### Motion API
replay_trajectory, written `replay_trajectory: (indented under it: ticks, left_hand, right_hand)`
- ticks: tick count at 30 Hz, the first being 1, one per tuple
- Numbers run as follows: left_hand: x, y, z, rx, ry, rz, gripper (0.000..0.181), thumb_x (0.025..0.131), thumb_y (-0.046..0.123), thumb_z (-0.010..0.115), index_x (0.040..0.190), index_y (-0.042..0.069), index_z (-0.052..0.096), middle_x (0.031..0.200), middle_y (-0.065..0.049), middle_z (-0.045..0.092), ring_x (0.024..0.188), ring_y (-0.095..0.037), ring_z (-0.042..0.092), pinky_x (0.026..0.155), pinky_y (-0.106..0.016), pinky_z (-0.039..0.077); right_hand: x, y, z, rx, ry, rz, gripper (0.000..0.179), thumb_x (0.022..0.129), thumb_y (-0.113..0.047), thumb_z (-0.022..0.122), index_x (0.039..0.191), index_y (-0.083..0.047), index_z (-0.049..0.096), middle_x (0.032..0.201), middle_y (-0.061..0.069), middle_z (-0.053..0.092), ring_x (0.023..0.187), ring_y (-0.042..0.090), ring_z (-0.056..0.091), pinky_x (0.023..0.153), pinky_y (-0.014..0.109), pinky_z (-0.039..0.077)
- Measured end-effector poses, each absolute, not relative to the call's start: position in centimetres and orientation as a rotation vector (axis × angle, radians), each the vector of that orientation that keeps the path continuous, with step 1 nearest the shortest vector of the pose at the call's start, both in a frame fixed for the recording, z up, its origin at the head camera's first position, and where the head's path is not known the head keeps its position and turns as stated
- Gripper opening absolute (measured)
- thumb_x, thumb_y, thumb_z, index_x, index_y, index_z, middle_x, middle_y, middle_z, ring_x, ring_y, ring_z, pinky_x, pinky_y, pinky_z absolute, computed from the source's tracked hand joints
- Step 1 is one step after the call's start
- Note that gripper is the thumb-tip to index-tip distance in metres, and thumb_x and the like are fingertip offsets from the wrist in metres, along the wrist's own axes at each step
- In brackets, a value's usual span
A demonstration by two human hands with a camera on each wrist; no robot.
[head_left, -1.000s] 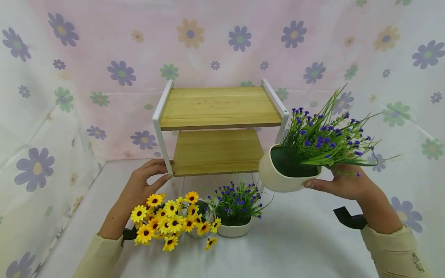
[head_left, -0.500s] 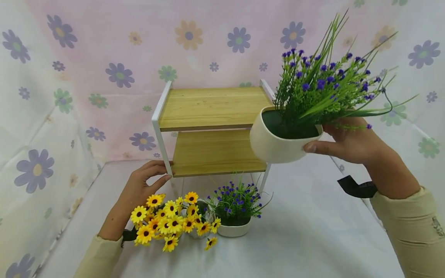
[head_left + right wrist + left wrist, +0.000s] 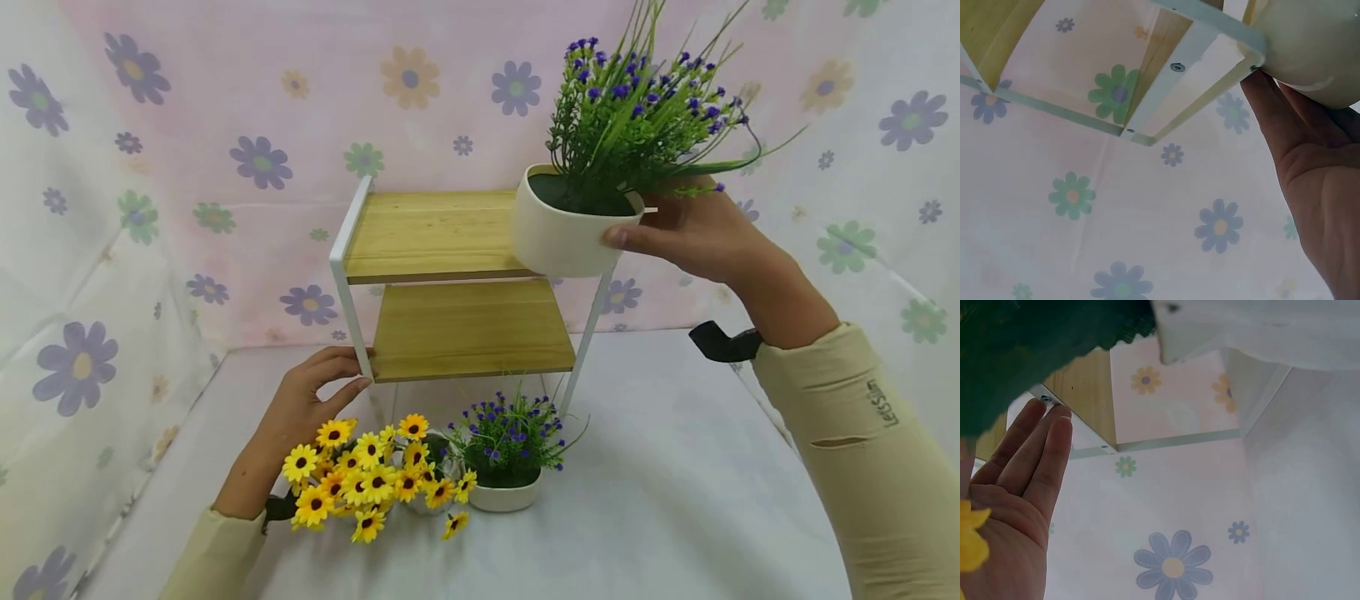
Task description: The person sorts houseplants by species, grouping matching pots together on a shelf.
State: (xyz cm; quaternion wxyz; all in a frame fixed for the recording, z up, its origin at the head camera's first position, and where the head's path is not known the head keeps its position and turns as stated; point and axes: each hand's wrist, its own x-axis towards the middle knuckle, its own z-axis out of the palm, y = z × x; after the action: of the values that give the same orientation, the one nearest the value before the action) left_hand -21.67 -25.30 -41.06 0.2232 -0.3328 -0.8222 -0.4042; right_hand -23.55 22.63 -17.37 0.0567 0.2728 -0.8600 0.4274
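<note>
My right hand grips a white flowerpot of purple flowers and long grass by its right side, thumb in front. The pot is upright at the right end of the two-tier shelf's top board; whether it touches the board I cannot tell. In the right wrist view the pot shows at the top right, beside the white frame. My left hand holds the shelf's left white post at the lower board, thumb in front and fingers behind. The left wrist view shows those fingers against the metal strip.
Yellow daisy-like flowers stand before the shelf, in front of the left hand; their pot is mostly hidden. Beside them is a smaller white pot of purple flowers. The lower wooden board is bare. Flower-patterned cloth hangs behind.
My right hand has raised the flowerpot from beside the shelf, then moved it left over the top board's right end, turning it more upright. The left hand has stayed in place.
</note>
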Motion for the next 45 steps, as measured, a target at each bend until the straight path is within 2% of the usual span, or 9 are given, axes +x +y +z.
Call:
replay_trajectory:
  ticks: [2, 5, 9, 12, 25, 35, 45]
  left_hand:
    - [-21.6, -25.4, -41.1, -0.911, -2.281, -1.123, 0.034, 0.089, -0.015, 0.077, 0.110, 0.012, 0.079, 0.129, -0.012, 0.071, 0.122, -0.002, 0.062, 0.101, -0.010, 0.049]
    - [-21.6, -25.4, -41.2, -0.894, -2.300, -1.126, 0.032, 0.090, -0.013, 0.076, 0.110, 0.012, 0.079, 0.130, -0.011, 0.071, 0.122, -0.001, 0.061, 0.101, -0.010, 0.049]
    - [-21.5, -25.5, -41.2, -0.874, -2.308, -1.118, 0.031, 0.090, -0.012, 0.077, 0.109, 0.013, 0.079, 0.129, -0.010, 0.071, 0.122, -0.001, 0.061, 0.100, -0.009, 0.049]
    - [-21.4, -25.4, -41.1, -0.874, -2.303, -1.118, 0.032, 0.090, -0.012, 0.077, 0.108, 0.013, 0.079, 0.128, -0.010, 0.071, 0.121, -0.001, 0.062, 0.100, -0.009, 0.049]
    - [-21.3, -25.3, -41.2, -0.876, -2.304, -1.132, 0.031, 0.090, -0.012, 0.077, 0.109, 0.012, 0.079, 0.128, -0.011, 0.071, 0.121, -0.001, 0.061, 0.101, -0.010, 0.049]
    - [-21.4, -25.3, -41.4, -0.866, -2.315, -1.118, 0.030, 0.091, -0.010, 0.077, 0.110, 0.013, 0.080, 0.127, -0.008, 0.072, 0.120, -0.003, 0.062, 0.101, -0.009, 0.049]
    - [-21.7, -25.1, -41.4, -0.874, -2.303, -1.129, 0.029, 0.090, -0.011, 0.077, 0.110, 0.010, 0.080, 0.127, -0.010, 0.071, 0.121, -0.002, 0.062, 0.101, -0.009, 0.049]
  right_hand:
    - [-24.2, 22.3, -17.2, 0.800, -2.645, 1.276, 0.074, 0.097, -0.021, 0.080, 0.161, -0.019, 0.042, 0.158, 0.008, 0.052, 0.135, 0.041, 0.061, 0.095, 0.022, 0.059]
    - [-25.4, 22.0, -17.1, 0.809, -2.665, 1.242, 0.076, 0.098, -0.024, 0.079, 0.162, -0.019, 0.039, 0.161, 0.008, 0.050, 0.139, 0.041, 0.057, 0.100, 0.029, 0.059]
    - [-26.9, 21.6, -16.9, 0.767, -2.706, 1.197, 0.078, 0.098, -0.032, 0.078, 0.163, -0.018, 0.038, 0.162, 0.010, 0.049, 0.143, 0.041, 0.053, 0.111, 0.049, 0.052]
    - [-27.9, 21.4, -16.9, 0.741, -2.726, 1.232, 0.078, 0.098, -0.033, 0.078, 0.163, -0.017, 0.039, 0.161, 0.011, 0.049, 0.146, 0.039, 0.050, 0.116, 0.057, 0.046]
    - [-30.4, 20.7, -17.1, 0.702, -2.761, 1.254, 0.082, 0.098, -0.035, 0.079, 0.166, -0.018, 0.036, 0.168, 0.009, 0.041, 0.152, 0.036, 0.043, 0.120, 0.057, 0.042]
    - [-31.4, 20.4, -17.9, 0.774, -2.705, 1.242, 0.081, 0.098, -0.034, 0.079, 0.165, -0.021, 0.037, 0.164, 0.009, 0.047, 0.149, 0.036, 0.047, 0.119, 0.055, 0.043]
    - [-31.7, 20.6, -18.6, 0.837, -2.649, 1.244, 0.066, 0.102, -0.033, 0.073, 0.159, -0.011, 0.048, 0.154, 0.012, 0.058, 0.139, 0.035, 0.058, 0.118, 0.051, 0.046]
